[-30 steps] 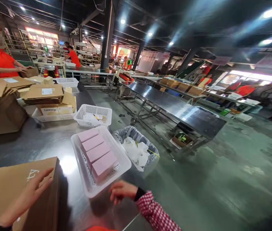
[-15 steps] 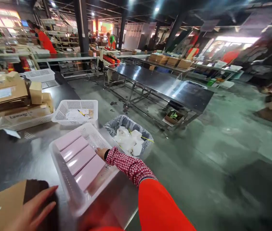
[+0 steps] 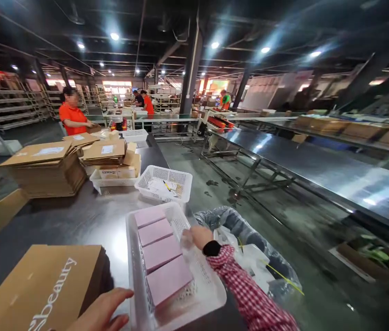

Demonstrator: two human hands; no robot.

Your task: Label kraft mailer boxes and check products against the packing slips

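A white perforated plastic basket [image 3: 211,287] stands on the metal table, holding a row of several pale pink boxes [image 3: 169,278]. Over its right side is my right hand [image 3: 199,236], its fingers curled and blurred near the boxes. Whatever those fingers may hold is too smeared to name. My left hand [image 3: 103,310] is open at the bottom, fingers stretched toward the basket's left wall. Under and beside it lies a brown stack of flattened cartons [image 3: 39,280] with "beauty" printed in white.
Right of the table stands a bin [image 3: 228,214] lined with clear plastic, full of white scraps. Behind the basket are another white basket [image 3: 180,197] with papers and a pen, and carton stacks [image 3: 53,179]. A long metal table [image 3: 304,156] stands across the aisle; co-workers are farther back.
The view has swung left, so the basket and bin appear farther right. My right hand has drawn its fingers in and lifted from the boxes' edge. My left hand stays open near the cartons.
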